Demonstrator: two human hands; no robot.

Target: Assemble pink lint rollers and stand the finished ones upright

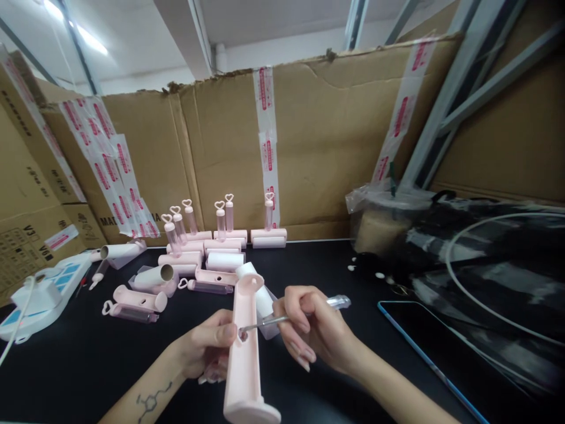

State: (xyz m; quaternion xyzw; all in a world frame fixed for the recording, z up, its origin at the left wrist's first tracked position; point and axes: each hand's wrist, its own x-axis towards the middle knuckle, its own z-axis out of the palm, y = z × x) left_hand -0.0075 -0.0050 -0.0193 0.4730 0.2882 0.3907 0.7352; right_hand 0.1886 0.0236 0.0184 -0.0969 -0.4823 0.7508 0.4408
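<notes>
My left hand (207,344) is closed around the side of a long pink plastic trough (245,377) with rounded end caps, held upright and tilted. Between thumb and finger of my right hand (311,330) is a thin screwdriver (276,320) with a clear handle. Its tip meets the small hole (242,334) in the trough's middle; whether a screw sits there I cannot tell. Part of the left fingers is hidden behind the trough. Just behind it lies a white paper roll (263,301) in a translucent tray.
Several pink holders with clear heart-topped handles (220,221) stand along the cardboard wall (318,135). Loose troughs (139,299) and white rolls (154,275) lie at left, near a power strip (48,297). On the right are a phone (432,341), a cable and a bagged drink cup (382,229).
</notes>
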